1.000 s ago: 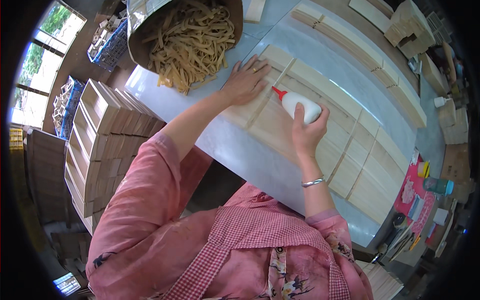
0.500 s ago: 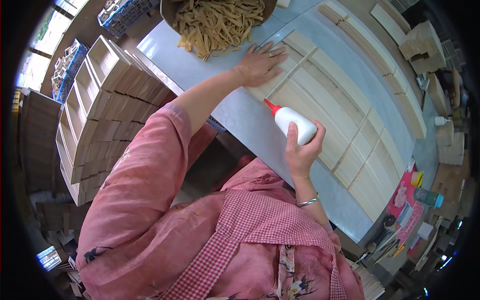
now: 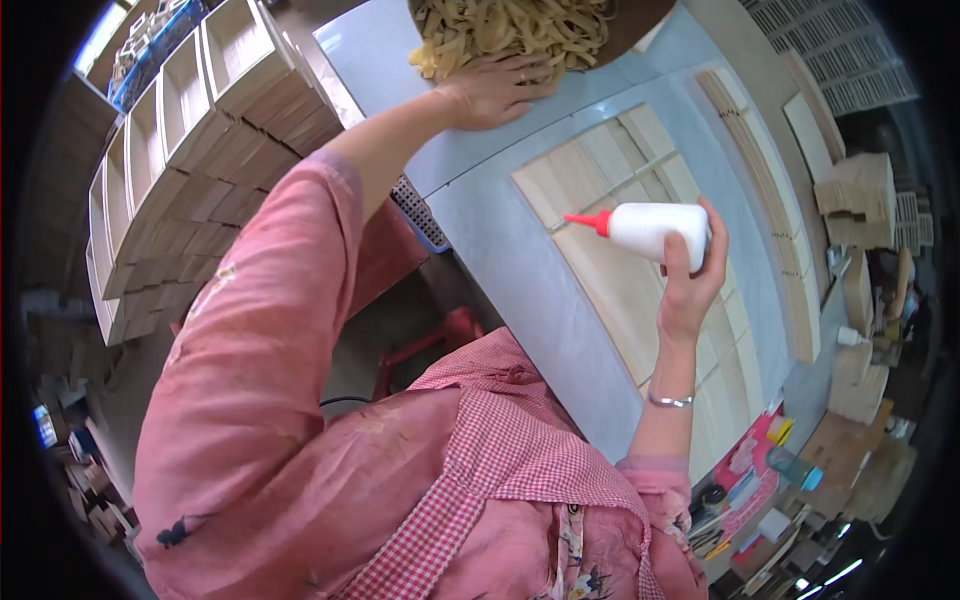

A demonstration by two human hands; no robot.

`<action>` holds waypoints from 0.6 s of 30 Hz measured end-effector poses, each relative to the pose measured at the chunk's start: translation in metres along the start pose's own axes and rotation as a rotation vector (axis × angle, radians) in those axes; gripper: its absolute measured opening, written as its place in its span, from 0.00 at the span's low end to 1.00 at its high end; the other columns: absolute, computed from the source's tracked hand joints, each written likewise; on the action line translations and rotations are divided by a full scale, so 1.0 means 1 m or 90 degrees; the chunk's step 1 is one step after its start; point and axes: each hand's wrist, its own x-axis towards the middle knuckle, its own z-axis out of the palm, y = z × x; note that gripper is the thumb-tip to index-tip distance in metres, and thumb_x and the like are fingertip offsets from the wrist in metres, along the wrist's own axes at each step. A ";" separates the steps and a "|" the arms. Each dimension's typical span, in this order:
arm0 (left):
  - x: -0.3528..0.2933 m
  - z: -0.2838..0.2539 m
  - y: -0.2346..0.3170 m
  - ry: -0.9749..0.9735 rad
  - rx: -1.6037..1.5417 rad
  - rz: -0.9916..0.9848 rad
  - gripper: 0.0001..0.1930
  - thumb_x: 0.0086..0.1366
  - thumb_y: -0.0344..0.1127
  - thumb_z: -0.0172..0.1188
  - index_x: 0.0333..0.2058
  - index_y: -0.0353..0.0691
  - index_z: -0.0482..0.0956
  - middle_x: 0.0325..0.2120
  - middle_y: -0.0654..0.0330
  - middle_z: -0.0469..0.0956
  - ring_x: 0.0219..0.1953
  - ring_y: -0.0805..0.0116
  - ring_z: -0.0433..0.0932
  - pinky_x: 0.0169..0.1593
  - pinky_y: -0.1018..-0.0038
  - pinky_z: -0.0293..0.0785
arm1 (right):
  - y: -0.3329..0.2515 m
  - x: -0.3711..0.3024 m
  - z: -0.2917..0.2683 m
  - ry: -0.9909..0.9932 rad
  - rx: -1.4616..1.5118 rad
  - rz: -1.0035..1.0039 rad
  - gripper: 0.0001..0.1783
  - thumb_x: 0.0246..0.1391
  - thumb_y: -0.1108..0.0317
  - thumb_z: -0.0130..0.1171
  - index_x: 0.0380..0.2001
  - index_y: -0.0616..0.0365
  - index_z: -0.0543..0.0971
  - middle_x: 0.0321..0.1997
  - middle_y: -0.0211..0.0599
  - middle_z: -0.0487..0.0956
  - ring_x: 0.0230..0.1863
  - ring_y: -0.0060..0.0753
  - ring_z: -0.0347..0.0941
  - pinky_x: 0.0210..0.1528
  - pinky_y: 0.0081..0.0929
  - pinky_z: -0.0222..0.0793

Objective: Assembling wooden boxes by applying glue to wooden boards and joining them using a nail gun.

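My right hand (image 3: 690,285) is wrapped round a white squeeze bottle (image 3: 650,228) with a red nozzle. The bottle lies nearly level above a flat wooden panel (image 3: 590,245), its nozzle pointing left. Several pale boards make up the panel, and a thin pale strip (image 3: 640,178) crosses them. At the far left of the panel, my left hand (image 3: 500,92) is open with its fingers stretched out. It rests by the near edge of a heap of tan, flat bands (image 3: 510,32), which spill from a brown container (image 3: 640,25).
Stacked wooden compartment boxes (image 3: 200,150) stand left of the grey table (image 3: 500,235). Long wooden pieces (image 3: 765,190) lie along the table's far right. Tools, a teal-capped bottle (image 3: 795,468) and a pink mat (image 3: 745,455) are at the right. A red stool (image 3: 430,345) is below.
My left hand has left the panel's end and moved to the bands. My right hand has lifted the bottle up and right, turning it more level. The whole view has shifted.
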 end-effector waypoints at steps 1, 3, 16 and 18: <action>-0.004 0.006 -0.004 0.029 -0.035 -0.015 0.25 0.75 0.48 0.39 0.67 0.56 0.67 0.71 0.69 0.61 0.75 0.66 0.50 0.76 0.60 0.45 | 0.003 0.013 0.008 -0.029 -0.040 -0.016 0.34 0.56 0.52 0.66 0.60 0.58 0.70 0.53 0.43 0.75 0.48 0.38 0.75 0.45 0.28 0.74; -0.006 0.005 0.001 0.024 -0.046 -0.042 0.24 0.75 0.47 0.40 0.67 0.56 0.67 0.71 0.70 0.61 0.75 0.66 0.51 0.75 0.61 0.46 | 0.009 0.033 0.021 -0.058 -0.043 -0.016 0.33 0.57 0.52 0.66 0.59 0.58 0.70 0.53 0.44 0.75 0.48 0.38 0.74 0.47 0.29 0.74; -0.002 0.002 0.002 0.090 -0.096 -0.062 0.22 0.72 0.44 0.46 0.63 0.53 0.72 0.67 0.69 0.68 0.72 0.64 0.58 0.72 0.62 0.57 | 0.022 0.087 0.085 -0.227 -0.022 -0.035 0.28 0.60 0.58 0.65 0.58 0.60 0.70 0.50 0.44 0.77 0.47 0.36 0.74 0.50 0.28 0.72; -0.002 0.001 0.002 0.089 -0.094 -0.063 0.22 0.72 0.43 0.46 0.63 0.53 0.72 0.67 0.69 0.68 0.72 0.65 0.58 0.72 0.62 0.57 | 0.022 0.089 0.086 -0.234 -0.020 -0.032 0.28 0.60 0.59 0.65 0.58 0.60 0.70 0.50 0.44 0.77 0.46 0.36 0.74 0.50 0.27 0.72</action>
